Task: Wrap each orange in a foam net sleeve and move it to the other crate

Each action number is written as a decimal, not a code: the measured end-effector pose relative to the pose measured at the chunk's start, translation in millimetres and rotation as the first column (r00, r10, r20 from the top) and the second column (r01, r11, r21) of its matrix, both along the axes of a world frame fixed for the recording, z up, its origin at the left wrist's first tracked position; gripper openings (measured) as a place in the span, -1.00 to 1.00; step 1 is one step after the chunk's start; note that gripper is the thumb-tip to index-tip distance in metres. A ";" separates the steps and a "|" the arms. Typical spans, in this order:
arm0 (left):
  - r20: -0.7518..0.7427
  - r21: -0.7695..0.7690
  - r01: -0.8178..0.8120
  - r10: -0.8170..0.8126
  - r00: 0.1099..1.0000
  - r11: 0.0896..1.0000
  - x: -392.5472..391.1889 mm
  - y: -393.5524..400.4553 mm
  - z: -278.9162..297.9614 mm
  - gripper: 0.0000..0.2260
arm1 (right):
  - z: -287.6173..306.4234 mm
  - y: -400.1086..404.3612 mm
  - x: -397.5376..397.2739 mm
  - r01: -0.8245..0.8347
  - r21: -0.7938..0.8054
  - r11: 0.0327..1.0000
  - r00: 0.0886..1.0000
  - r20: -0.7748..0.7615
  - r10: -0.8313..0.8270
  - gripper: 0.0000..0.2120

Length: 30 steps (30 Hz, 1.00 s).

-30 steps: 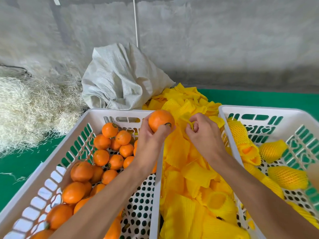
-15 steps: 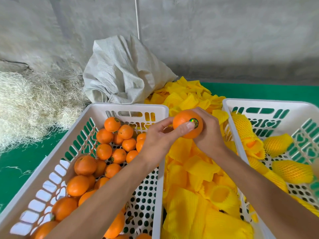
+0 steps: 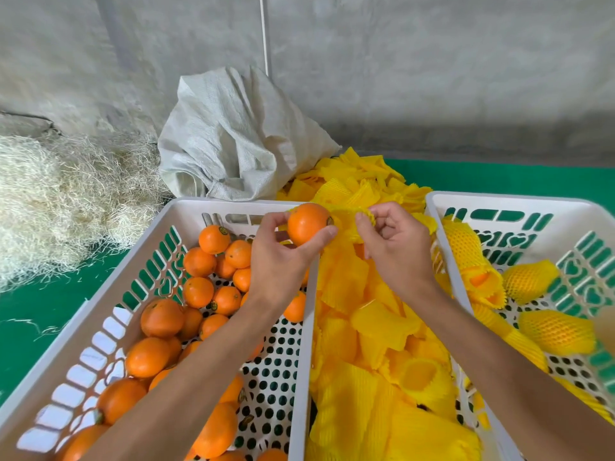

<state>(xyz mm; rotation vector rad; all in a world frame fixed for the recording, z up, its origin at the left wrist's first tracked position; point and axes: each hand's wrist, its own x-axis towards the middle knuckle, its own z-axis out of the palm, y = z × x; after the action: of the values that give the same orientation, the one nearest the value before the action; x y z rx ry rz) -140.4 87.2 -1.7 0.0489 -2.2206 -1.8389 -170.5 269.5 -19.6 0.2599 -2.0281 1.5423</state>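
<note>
My left hand [image 3: 283, 261] holds a bare orange [image 3: 307, 222] above the far right corner of the left white crate [image 3: 109, 301], which holds several loose oranges [image 3: 199, 291]. My right hand [image 3: 392, 247] pinches the frilled edge of a yellow foam net sleeve [image 3: 349, 221] just right of that orange, the sleeve's mouth touching the fruit. Between the crates lies a pile of yellow sleeves [image 3: 372, 344]. The right white crate [image 3: 492, 202] holds several wrapped oranges [image 3: 555, 331].
A crumpled white woven sack [image 3: 233, 141] stands behind the left crate. A heap of pale straw-like fibre [image 3: 60, 194] lies at the left on the green surface [image 3: 30, 314]. A grey wall closes the back.
The orange went from my right hand's side back over the left crate's corner. My right hand let go of it and took hold of a sleeve's edge beside it.
</note>
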 end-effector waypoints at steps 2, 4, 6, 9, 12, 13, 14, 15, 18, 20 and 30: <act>-0.054 -0.054 -0.004 0.001 0.999 0.999 0.6 2.2 -2.9 -0.34 | 0.7 -10.3 6.3 -0.022 0.020 1.000 0.999 -0.043 0.022 -0.89; -0.037 -0.006 0.043 -0.044 0.998 0.999 1.6 6.5 -5.5 -0.22 | 1.3 -14.8 11.2 -0.012 0.067 0.998 0.994 -0.108 0.019 -0.92; -0.029 -0.087 0.061 -0.064 0.998 0.994 1.5 7.3 -9.0 -0.20 | 2.1 -12.2 13.5 0.015 0.163 0.987 0.983 -0.185 0.015 -0.92; -0.074 -0.271 0.078 -0.102 0.992 0.959 0.0 3.6 -11.1 -0.33 | 2.7 -8.2 13.5 0.072 0.345 0.936 0.960 -0.277 0.028 -0.89; -0.110 -0.332 0.120 -0.165 0.980 0.935 -2.4 -0.5 -10.3 -0.28 | 3.5 -6.1 10.6 -0.005 0.364 0.931 0.980 -0.182 0.076 -0.89; -0.118 -0.359 0.131 -0.184 0.976 0.924 -3.6 -1.9 -11.0 -0.25 | 4.0 -5.2 9.9 -0.048 0.331 0.942 0.990 -0.112 0.090 -0.84; -0.117 -0.379 0.143 -0.201 0.973 0.914 -4.6 -3.1 -12.0 -0.21 | 3.7 -4.5 9.4 -0.070 0.317 0.946 0.993 -0.065 0.096 -0.77; -0.111 -0.388 0.156 -0.214 0.971 0.908 -5.2 -4.5 -13.1 -0.18 | 3.2 -4.1 8.9 -0.075 0.336 0.939 0.994 -0.047 0.096 -0.70; -0.116 -0.373 0.178 -0.237 0.965 0.910 -8.0 -7.8 -15.2 -0.12 | 3.2 -0.9 6.1 -0.031 0.492 0.870 0.993 -0.083 0.083 -0.65; -0.141 -0.373 0.190 -0.258 0.956 0.908 -9.5 -9.6 -15.2 -0.14 | 4.9 0.4 4.9 0.044 0.560 0.828 0.992 -0.121 0.029 -0.71; -0.209 -0.517 0.112 -0.252 0.945 0.849 -7.5 -8.2 -13.6 -0.30 | 12.6 -10.8 15.7 0.300 0.551 0.778 0.836 -0.545 0.064 -0.74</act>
<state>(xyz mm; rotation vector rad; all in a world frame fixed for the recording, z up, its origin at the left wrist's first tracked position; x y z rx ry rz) -147.9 79.1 -15.3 -0.5001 -2.4842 -1.1922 -154.8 258.7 -7.0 0.7141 -1.9517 0.5532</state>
